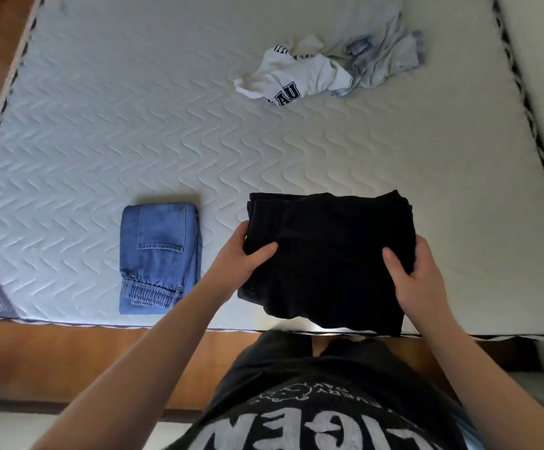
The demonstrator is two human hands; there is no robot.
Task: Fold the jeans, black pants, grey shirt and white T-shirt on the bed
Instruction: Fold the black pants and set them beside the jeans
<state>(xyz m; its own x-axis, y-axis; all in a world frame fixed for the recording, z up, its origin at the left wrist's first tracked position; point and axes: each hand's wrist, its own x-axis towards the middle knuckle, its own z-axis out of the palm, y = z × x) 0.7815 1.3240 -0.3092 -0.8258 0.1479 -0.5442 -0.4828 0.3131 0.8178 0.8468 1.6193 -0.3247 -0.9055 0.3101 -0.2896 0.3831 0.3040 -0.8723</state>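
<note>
The black pants (329, 254) form a folded bundle at the near edge of the bed (134, 125). My left hand (243, 258) grips the bundle's left side, thumb on top. My right hand (417, 277) grips its right side the same way. Left of the bundle, the blue jeans (158, 258) lie folded in a neat rectangle on the mattress. At the far right of the bed the white T-shirt (296, 76) with dark lettering lies crumpled. The pale grey shirt (384, 60) is bunched up right beside it, touching it.
The quilted white mattress stretches between the folded jeans and the crumpled shirts. A wooden floor (69, 362) shows below the bed's near edge and along its left side. A pale wall (543, 60) runs along the right side of the bed.
</note>
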